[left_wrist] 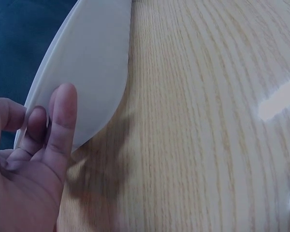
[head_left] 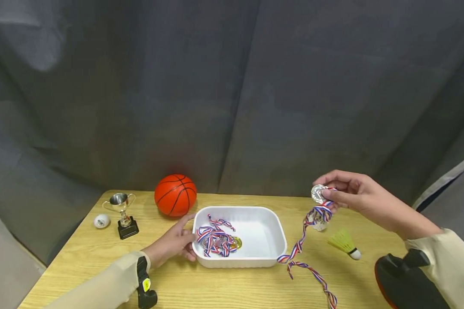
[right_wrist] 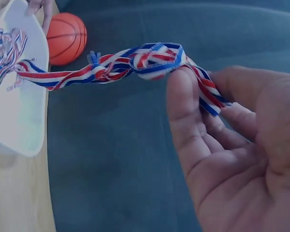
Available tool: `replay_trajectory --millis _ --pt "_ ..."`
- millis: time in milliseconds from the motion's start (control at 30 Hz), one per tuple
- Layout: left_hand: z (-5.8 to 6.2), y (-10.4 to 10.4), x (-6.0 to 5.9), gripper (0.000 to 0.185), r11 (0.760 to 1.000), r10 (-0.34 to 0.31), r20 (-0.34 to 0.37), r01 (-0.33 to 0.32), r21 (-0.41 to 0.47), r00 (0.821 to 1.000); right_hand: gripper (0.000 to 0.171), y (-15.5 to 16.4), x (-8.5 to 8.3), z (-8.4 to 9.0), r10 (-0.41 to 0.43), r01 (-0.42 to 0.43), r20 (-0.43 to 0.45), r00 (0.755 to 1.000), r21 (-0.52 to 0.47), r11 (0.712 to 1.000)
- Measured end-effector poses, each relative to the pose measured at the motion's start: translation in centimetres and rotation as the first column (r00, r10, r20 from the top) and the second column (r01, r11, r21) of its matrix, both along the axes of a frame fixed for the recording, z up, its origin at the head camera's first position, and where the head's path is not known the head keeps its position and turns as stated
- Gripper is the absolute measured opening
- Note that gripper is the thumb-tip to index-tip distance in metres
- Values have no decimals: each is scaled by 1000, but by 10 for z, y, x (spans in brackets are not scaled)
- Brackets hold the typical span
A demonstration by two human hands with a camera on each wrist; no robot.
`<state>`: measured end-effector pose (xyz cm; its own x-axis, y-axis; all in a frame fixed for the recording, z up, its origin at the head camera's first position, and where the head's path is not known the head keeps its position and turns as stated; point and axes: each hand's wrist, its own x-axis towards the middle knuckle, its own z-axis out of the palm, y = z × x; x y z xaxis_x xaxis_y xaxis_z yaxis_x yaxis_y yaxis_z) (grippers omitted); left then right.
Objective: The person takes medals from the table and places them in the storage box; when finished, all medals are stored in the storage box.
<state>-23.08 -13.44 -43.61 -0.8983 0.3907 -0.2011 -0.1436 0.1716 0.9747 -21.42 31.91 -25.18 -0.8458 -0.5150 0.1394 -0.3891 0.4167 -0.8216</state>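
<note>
My right hand (head_left: 349,197) pinches a silver medal (head_left: 319,194) between thumb and fingers, raised above the table's right side. Its knotted red, white and blue ribbon (right_wrist: 116,67) trails down past the right end of the white plastic tub (head_left: 239,262). Just below the fingers another silver medal (head_left: 318,222) shows, partly covered by the ribbon. My left hand (head_left: 174,240) grips the tub's left rim; in the left wrist view some fingers (left_wrist: 63,116) lie along its outer wall. Inside the tub, at the left, a tangle of medals and striped ribbons (head_left: 218,241) includes a gold medal (head_left: 236,243).
An orange basketball (head_left: 175,195) sits behind the tub's left end. A small trophy cup (head_left: 123,214) and a white ball (head_left: 102,221) stand at the far left. Under my right forearm lie a yellow shuttlecock (head_left: 344,242) and a dark, red-edged object (head_left: 404,279).
</note>
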Motion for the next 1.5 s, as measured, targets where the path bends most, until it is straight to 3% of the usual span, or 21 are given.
replay_trajectory --millis 133,267,500,700,900,1033,1233,1500 --pt "-1 1 0 72 1000 4 -2 -4 2 1000 29 -27 -13 5 -100 100 -22 995 13 995" --pt "-1 2 1 72 1000 4 -3 -4 7 1000 33 -52 -32 -3 -128 129 31 991 -49 990" --pt "0 1 1 72 1000 3 10 -3 5 1000 34 -88 -73 -40 -123 145 160 979 -133 980" --pt "-3 3 0 73 1000 1 -6 -1 15 1000 29 -112 -92 -78 -135 152 181 974 -84 985" --pt "-2 4 0 73 1000 10 -6 -10 13 1000 25 -122 -98 -115 -134 128 204 970 40 991" --pt "-2 4 0 73 1000 5 -5 -5 15 1000 21 -123 -96 -133 -92 59 228 969 146 988" --pt "-2 3 -1 73 1000 6 -4 -6 12 1000 12 -126 -88 -148 -31 -42 270 962 260 965" --pt "-2 1 -1 74 1000 10 -4 -10 4 1000 9 -139 -79 -162 11 -81 181 983 383 920"
